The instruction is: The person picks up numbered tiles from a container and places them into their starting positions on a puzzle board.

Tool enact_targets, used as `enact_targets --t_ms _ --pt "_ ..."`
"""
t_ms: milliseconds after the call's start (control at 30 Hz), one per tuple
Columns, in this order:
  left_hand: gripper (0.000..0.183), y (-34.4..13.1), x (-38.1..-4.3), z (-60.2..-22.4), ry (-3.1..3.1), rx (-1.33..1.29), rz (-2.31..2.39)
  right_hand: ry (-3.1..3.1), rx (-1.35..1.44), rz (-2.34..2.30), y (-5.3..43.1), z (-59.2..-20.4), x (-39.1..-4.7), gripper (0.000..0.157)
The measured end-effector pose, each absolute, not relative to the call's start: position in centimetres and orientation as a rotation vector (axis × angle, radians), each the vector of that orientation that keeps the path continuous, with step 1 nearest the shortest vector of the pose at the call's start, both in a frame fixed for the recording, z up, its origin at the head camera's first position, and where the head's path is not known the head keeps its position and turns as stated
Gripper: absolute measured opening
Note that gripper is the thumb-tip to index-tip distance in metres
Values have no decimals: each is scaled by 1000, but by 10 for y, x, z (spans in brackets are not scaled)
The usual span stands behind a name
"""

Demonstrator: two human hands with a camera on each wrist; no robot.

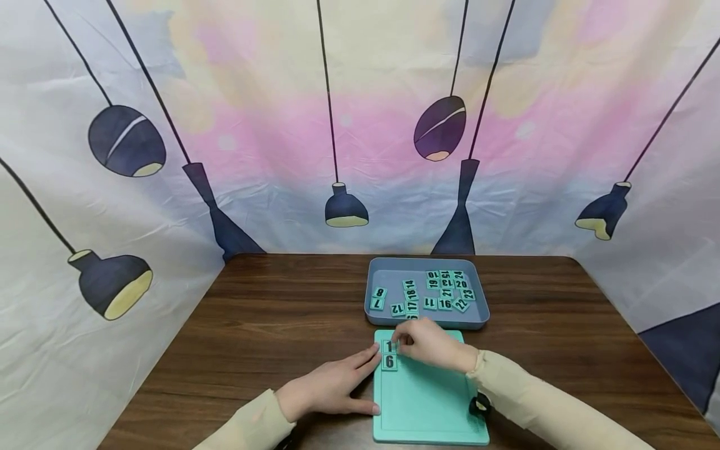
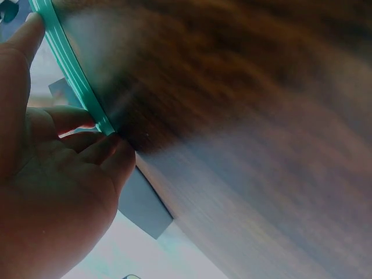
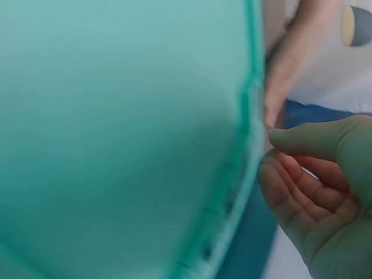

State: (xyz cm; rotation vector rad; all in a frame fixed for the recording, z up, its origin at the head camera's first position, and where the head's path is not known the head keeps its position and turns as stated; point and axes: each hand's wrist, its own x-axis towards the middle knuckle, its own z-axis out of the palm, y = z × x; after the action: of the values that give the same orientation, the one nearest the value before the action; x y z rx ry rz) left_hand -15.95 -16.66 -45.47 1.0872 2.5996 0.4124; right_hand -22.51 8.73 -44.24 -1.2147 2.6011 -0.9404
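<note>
My left hand (image 1: 340,384) rests along the left edge of a mint-green board (image 1: 430,400), thumb and straight fingertips touching its side. In the left wrist view, the same fingers meet the green rim (image 2: 72,67). On the board's upper left, a number tile 1 (image 1: 388,347) lies above a tile 6 (image 1: 389,362). My right hand (image 1: 430,344) bends over the board's top part, thumb and index fingertips right at the 1 tile's right side. In the right wrist view, the thumb (image 3: 308,139) and fingers nearly meet; I cannot tell whether a tile is between them.
A grey-blue tray (image 1: 371,275) stands just behind the board, with several number tiles (image 1: 445,294) scattered in it, some turned or upside down. Both lie on a dark wood table (image 1: 281,312). A printed cloth (image 1: 281,125) with lamp drawings hangs behind.
</note>
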Motion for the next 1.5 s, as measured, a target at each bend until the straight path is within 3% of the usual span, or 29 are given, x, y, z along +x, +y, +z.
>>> enact_targets --t_ms 467,700,1000,1500 --pt "91 -169 -159 -457 2609 1119 396 2589 -1241 -964 84 -364 -291 24" --pt "91 -170 -161 -460 2611 1127 391 2713 -1330 -613 72 -345 -325 26" --pt "91 -169 -161 -456 2617 1150 368 2781 -1439 -346 59 -359 -365 24" --pt "91 -169 -161 -459 2573 1108 398 2516 -1458 -204 34 -406 -358 30"
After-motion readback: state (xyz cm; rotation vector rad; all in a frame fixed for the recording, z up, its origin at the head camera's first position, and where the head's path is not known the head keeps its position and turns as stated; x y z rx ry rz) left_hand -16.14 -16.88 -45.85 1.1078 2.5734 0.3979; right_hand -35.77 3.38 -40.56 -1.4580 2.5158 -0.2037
